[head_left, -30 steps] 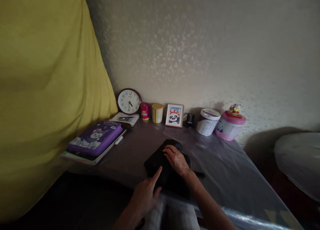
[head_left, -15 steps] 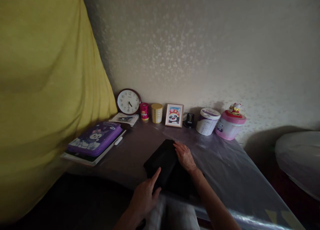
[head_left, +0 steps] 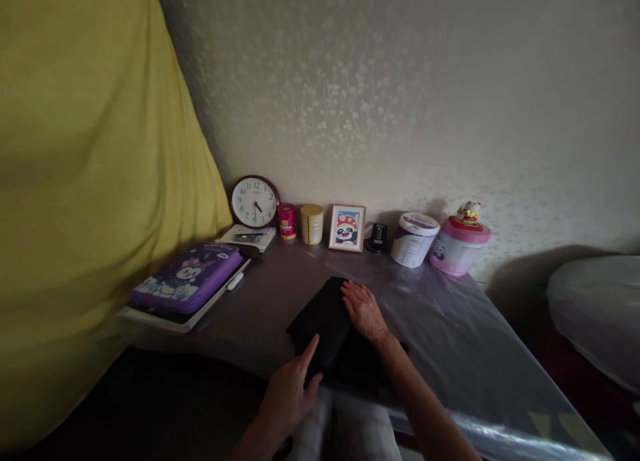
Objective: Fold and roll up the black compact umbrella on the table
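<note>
A folded black item (head_left: 320, 321), which looks like cloth, lies at the near edge of the table. Its exact kind is too dark to tell. My right hand (head_left: 364, 309) rests flat on its upper right side, fingers stretched out and close together. At its lower left edge is my left hand (head_left: 295, 387), index finger pointing forward over the black item and thumb held apart. The other fingers of that hand are hidden from view. Darker folds of the same item spread under my right wrist.
On the left, a purple case (head_left: 190, 277) lies on a book beside a yellow curtain (head_left: 100, 181). Along the wall stand a clock (head_left: 255, 202), a pink can (head_left: 287, 222), a yellow-lidded can (head_left: 312, 225), a framed panda picture (head_left: 347, 228), a white tub (head_left: 414, 241) and a pink tub (head_left: 457, 247).
My right hand has slid slightly left on the black item. The whole view has shifted a little; my left hand stays almost in place.
</note>
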The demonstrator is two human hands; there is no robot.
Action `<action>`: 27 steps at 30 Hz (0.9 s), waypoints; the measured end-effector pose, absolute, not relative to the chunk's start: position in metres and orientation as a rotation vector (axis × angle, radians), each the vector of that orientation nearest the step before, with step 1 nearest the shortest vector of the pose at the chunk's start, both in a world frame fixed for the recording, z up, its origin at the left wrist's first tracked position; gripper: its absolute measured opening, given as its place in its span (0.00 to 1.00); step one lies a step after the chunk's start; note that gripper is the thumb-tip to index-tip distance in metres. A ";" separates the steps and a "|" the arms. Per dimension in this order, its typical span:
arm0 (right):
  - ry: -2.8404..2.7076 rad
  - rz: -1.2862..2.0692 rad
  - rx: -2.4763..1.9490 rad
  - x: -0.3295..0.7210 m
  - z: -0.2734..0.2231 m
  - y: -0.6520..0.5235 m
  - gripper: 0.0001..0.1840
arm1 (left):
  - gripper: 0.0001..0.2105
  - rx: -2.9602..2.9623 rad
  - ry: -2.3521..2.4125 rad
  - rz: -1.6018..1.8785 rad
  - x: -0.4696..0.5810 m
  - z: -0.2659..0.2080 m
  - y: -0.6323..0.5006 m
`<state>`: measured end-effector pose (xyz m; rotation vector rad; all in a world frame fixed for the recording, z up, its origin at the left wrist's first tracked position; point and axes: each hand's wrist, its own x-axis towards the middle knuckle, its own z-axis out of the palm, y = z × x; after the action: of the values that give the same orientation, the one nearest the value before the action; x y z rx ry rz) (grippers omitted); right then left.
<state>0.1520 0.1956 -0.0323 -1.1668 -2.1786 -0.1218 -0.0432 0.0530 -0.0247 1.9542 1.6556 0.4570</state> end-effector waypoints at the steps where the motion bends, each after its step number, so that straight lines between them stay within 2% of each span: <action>1: -2.111 -0.126 -1.221 0.161 -0.033 0.202 0.18 | 0.30 1.940 1.656 0.459 -0.043 -0.024 0.053; 9: -1.958 0.078 -1.351 0.225 -0.041 0.176 0.15 | 0.30 1.804 1.584 0.606 -0.047 -0.027 0.054; 22: -2.363 0.070 -1.124 0.182 -0.047 0.121 0.15 | 0.32 1.352 1.315 0.786 -0.061 -0.024 0.062; 27: -2.462 0.478 -0.915 0.174 -0.025 0.072 0.14 | 0.32 1.328 1.325 0.772 -0.065 -0.020 0.063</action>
<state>0.1739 0.0719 -0.0247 -0.9150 -2.4615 0.4785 -0.0649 0.0631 -0.0199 1.3282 1.3247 0.7723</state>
